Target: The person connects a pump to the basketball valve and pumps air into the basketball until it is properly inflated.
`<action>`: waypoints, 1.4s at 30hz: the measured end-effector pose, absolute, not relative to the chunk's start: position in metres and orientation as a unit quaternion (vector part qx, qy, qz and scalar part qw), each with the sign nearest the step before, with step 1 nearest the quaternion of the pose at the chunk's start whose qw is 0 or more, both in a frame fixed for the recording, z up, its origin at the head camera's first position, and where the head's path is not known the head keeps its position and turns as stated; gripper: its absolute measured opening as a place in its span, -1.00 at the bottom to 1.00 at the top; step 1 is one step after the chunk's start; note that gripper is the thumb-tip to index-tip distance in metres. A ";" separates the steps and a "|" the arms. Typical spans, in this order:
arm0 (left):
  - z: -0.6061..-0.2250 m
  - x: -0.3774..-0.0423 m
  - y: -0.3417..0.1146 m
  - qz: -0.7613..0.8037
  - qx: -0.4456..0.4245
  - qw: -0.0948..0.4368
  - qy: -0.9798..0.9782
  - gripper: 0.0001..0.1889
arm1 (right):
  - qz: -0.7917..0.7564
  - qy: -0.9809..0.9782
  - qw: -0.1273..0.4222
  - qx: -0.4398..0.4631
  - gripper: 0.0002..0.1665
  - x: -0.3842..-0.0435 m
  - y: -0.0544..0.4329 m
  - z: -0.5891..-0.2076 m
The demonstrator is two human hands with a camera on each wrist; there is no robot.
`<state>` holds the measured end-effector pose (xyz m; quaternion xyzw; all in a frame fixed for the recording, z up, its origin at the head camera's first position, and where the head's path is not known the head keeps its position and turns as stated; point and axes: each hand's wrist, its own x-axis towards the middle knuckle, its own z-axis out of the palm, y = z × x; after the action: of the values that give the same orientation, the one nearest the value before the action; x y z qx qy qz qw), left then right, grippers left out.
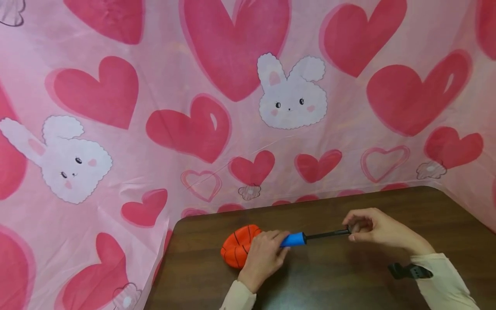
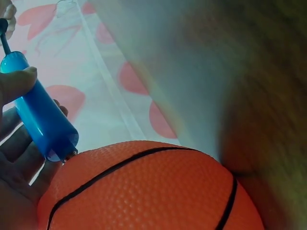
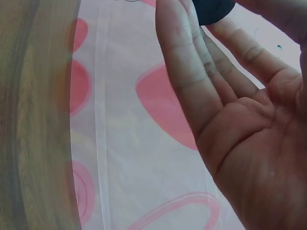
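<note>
An orange toy basketball [image 1: 237, 247] with black lines sits on the table, its outline dented and uneven in the head view. Beside it, my left hand [image 1: 263, 256] grips the blue barrel of a hand air pump [image 1: 293, 240], the thumb laid along the barrel in the left wrist view. A short metal needle at the pump's tip meets the ball's surface [image 2: 144, 191]. The black rod stands pulled out to the right. At its far end my right hand [image 1: 381, 228] holds the round black handle [image 3: 211, 10] between thumb and fingers.
The brown wooden table [image 1: 329, 284] has rounded back corners. Behind and to its left hangs a pink cloth [image 1: 170, 77] printed with hearts and rabbits. A black strap device [image 1: 410, 271] is worn at my right wrist.
</note>
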<state>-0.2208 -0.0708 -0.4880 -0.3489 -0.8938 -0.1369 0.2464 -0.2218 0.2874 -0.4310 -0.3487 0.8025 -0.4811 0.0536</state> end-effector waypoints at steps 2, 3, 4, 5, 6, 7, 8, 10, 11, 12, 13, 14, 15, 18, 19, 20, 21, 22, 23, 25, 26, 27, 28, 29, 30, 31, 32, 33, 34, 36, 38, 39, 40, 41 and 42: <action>-0.489 -0.220 -0.072 -0.135 -0.351 0.253 -0.892 -0.59 | -0.480 0.804 0.048 -0.348 -0.72 -0.222 0.287 -0.432; -0.490 -0.219 -0.072 -0.133 -0.352 0.257 -0.890 -0.59 | -0.480 0.805 0.046 -0.346 -0.73 -0.222 0.286 -0.432; -0.490 -0.219 -0.072 -0.132 -0.355 0.264 -0.887 -0.59 | -0.479 0.807 0.042 -0.344 -0.73 -0.223 0.285 -0.432; -0.491 -0.219 -0.072 -0.128 -0.358 0.272 -0.884 -0.60 | -0.478 0.808 0.039 -0.342 -0.73 -0.223 0.283 -0.432; -0.491 -0.219 -0.072 -0.127 -0.360 0.280 -0.881 -0.60 | -0.476 0.809 0.035 -0.343 -0.73 -0.224 0.281 -0.432; -0.491 -0.219 -0.072 -0.125 -0.362 0.287 -0.878 -0.60 | -0.476 0.810 0.033 -0.342 -0.73 -0.225 0.278 -0.432; -0.492 -0.220 -0.071 -0.122 -0.366 0.294 -0.875 -0.60 | -0.476 0.810 0.029 -0.341 -0.73 -0.226 0.275 -0.433; -0.493 -0.221 -0.070 -0.120 -0.370 0.300 -0.871 -0.60 | -0.477 0.813 0.022 -0.335 -0.72 -0.226 0.266 -0.436; -0.493 -0.221 -0.069 -0.117 -0.372 0.300 -0.871 -0.60 | -0.476 0.814 0.015 -0.333 -0.72 -0.226 0.261 -0.438; -0.493 -0.221 -0.069 -0.117 -0.373 0.300 -0.870 -0.60 | -0.475 0.815 0.005 -0.332 -0.71 -0.226 0.255 -0.442; -0.493 -0.222 -0.068 -0.116 -0.375 0.300 -0.870 -0.60 | -0.477 0.815 -0.003 -0.328 -0.70 -0.226 0.249 -0.445; -0.493 -0.222 -0.067 -0.114 -0.377 0.300 -0.869 -0.60 | -0.477 0.815 -0.016 -0.328 -0.70 -0.226 0.242 -0.448; -0.493 -0.222 -0.067 -0.112 -0.378 0.300 -0.869 -0.60 | -0.477 0.815 -0.026 -0.327 -0.69 -0.226 0.236 -0.452; -0.492 -0.222 -0.066 -0.104 -0.383 0.304 -0.866 -0.60 | -0.477 0.810 -0.060 -0.337 -0.69 -0.227 0.217 -0.463; -0.491 -0.222 -0.066 -0.100 -0.384 0.306 -0.865 -0.60 | -0.477 0.808 -0.070 -0.339 -0.69 -0.227 0.212 -0.466; -0.490 -0.223 -0.067 -0.097 -0.384 0.309 -0.865 -0.60 | -0.476 0.807 -0.082 -0.340 -0.69 -0.227 0.208 -0.469; -0.490 -0.223 -0.068 -0.097 -0.383 0.310 -0.865 -0.59 | -0.476 0.806 -0.091 -0.339 -0.69 -0.227 0.205 -0.471; -0.489 -0.223 -0.068 -0.097 -0.383 0.310 -0.865 -0.59 | -0.475 0.806 -0.099 -0.339 -0.69 -0.226 0.202 -0.473; -0.488 -0.223 -0.070 -0.098 -0.382 0.309 -0.866 -0.59 | -0.475 0.806 -0.106 -0.337 -0.70 -0.226 0.199 -0.474; -0.486 -0.224 -0.072 -0.104 -0.380 0.305 -0.867 -0.59 | -0.475 0.807 -0.107 -0.335 -0.70 -0.225 0.196 -0.476; -0.486 -0.224 -0.073 -0.108 -0.380 0.302 -0.868 -0.59 | -0.473 0.808 -0.105 -0.334 -0.71 -0.224 0.195 -0.476; -0.486 -0.224 -0.074 -0.111 -0.379 0.300 -0.868 -0.60 | -0.472 0.810 -0.101 -0.334 -0.71 -0.224 0.194 -0.476; -0.486 -0.224 -0.075 -0.114 -0.380 0.298 -0.868 -0.60 | -0.472 0.811 -0.097 -0.333 -0.71 -0.223 0.194 -0.475; -0.486 -0.224 -0.075 -0.116 -0.380 0.296 -0.868 -0.61 | -0.470 0.812 -0.094 -0.332 -0.71 -0.223 0.193 -0.475; -0.486 -0.225 -0.075 -0.118 -0.381 0.295 -0.868 -0.61 | -0.469 0.814 -0.091 -0.332 -0.71 -0.222 0.193 -0.474; -0.486 -0.225 -0.075 -0.119 -0.381 0.294 -0.869 -0.61 | -0.468 0.815 -0.088 -0.330 -0.71 -0.222 0.193 -0.473; -0.487 -0.225 -0.075 -0.121 -0.381 0.292 -0.869 -0.61 | -0.468 0.815 -0.087 -0.330 -0.71 -0.222 0.193 -0.473; -0.487 -0.225 -0.075 -0.123 -0.382 0.290 -0.869 -0.61 | -0.468 0.815 -0.087 -0.331 -0.71 -0.221 0.194 -0.472; -0.487 -0.226 -0.075 -0.126 -0.382 0.287 -0.869 -0.61 | -0.468 0.814 -0.087 -0.332 -0.71 -0.221 0.194 -0.471; -0.488 -0.226 -0.074 -0.132 -0.382 0.284 -0.870 -0.60 | -0.466 0.814 -0.088 -0.336 -0.70 -0.221 0.195 -0.469; -0.489 -0.226 -0.074 -0.141 -0.382 0.278 -0.870 -0.60 | -0.462 0.815 -0.089 -0.338 -0.70 -0.222 0.197 -0.468; -0.489 -0.226 -0.074 -0.144 -0.382 0.277 -0.870 -0.60 | -0.459 0.817 -0.090 -0.338 -0.70 -0.222 0.198 -0.467; -0.490 -0.226 -0.073 -0.147 -0.382 0.275 -0.870 -0.60 | -0.455 0.819 -0.089 -0.338 -0.71 -0.222 0.199 -0.466; -0.490 -0.226 -0.073 -0.151 -0.382 0.273 -0.870 -0.59 | -0.451 0.822 -0.089 -0.336 -0.71 -0.222 0.201 -0.465; -0.490 -0.226 -0.073 -0.154 -0.380 0.270 -0.871 -0.59 | -0.448 0.825 -0.087 -0.334 -0.71 -0.222 0.203 -0.464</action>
<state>-0.2257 -0.0730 -0.4896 -0.3805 -0.8710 -0.1536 0.2701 -0.2223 0.2032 -0.4642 -0.3336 0.8251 -0.4476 -0.0872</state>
